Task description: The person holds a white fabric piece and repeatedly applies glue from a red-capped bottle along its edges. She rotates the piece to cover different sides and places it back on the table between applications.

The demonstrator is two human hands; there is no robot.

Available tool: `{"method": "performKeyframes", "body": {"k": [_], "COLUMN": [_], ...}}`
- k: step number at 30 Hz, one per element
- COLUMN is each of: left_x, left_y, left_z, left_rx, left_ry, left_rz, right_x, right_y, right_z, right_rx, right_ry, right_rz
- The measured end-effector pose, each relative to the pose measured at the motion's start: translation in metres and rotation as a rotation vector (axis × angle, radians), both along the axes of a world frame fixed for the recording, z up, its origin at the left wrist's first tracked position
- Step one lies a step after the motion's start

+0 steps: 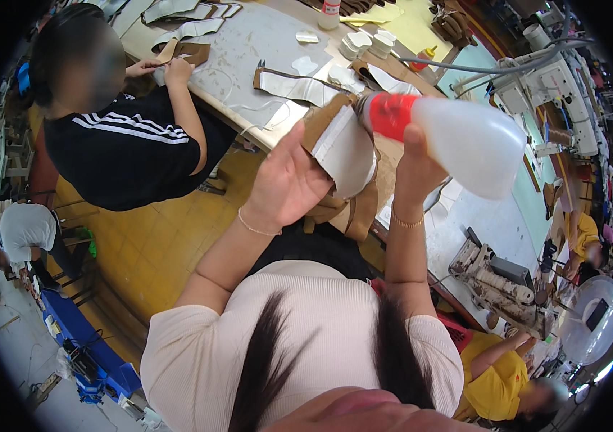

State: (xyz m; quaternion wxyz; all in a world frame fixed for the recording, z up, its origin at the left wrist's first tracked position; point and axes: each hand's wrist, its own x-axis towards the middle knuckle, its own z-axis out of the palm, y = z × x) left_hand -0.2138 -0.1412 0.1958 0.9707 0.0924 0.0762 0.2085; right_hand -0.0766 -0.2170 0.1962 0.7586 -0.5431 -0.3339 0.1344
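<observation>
My left hand (286, 178) holds up a brown leather piece with a white lining (355, 167), its thumb raised and its fingers behind the piece. In my right hand (419, 162) is a translucent white squeeze bottle (475, 137) with a red band. The bottle is tipped sideways, its neck end toward the top edge of the leather piece; whether it touches cannot be made out. More brown material (360, 209) hangs below the piece, by the table edge. Just beyond my hands, a brown strip with white backing (299, 86) lies on the table.
A co-worker in a black shirt (126, 147) handles brown pieces at the left of the table (249, 43). White stacked parts (355, 45), a small yellow-and-red bottle (423, 57) and another bottle (329, 13) stand farther back. A stained metal machine (493, 277) sits at right.
</observation>
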Motion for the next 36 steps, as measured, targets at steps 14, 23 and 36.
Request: {"method": "performKeyframes", "body": {"k": [14, 23, 36], "left_x": [0.002, 0.007, 0.006], "left_y": [0.009, 0.016, 0.017], "left_z": [-0.003, 0.010, 0.010], "left_rx": [0.010, -0.092, -0.093], "left_ry": [-0.005, -0.123, -0.124], "left_rz": [-0.061, -0.059, -0.063], "right_x": [0.002, 0.033, 0.010], "right_y": [0.001, 0.000, -0.020], "right_z": [0.013, -0.023, 0.006], "right_rx": [-0.066, 0.029, 0.044], "right_ry": [-0.133, -0.146, -0.242], "right_rz": [0.007, 0.150, 0.283]}}
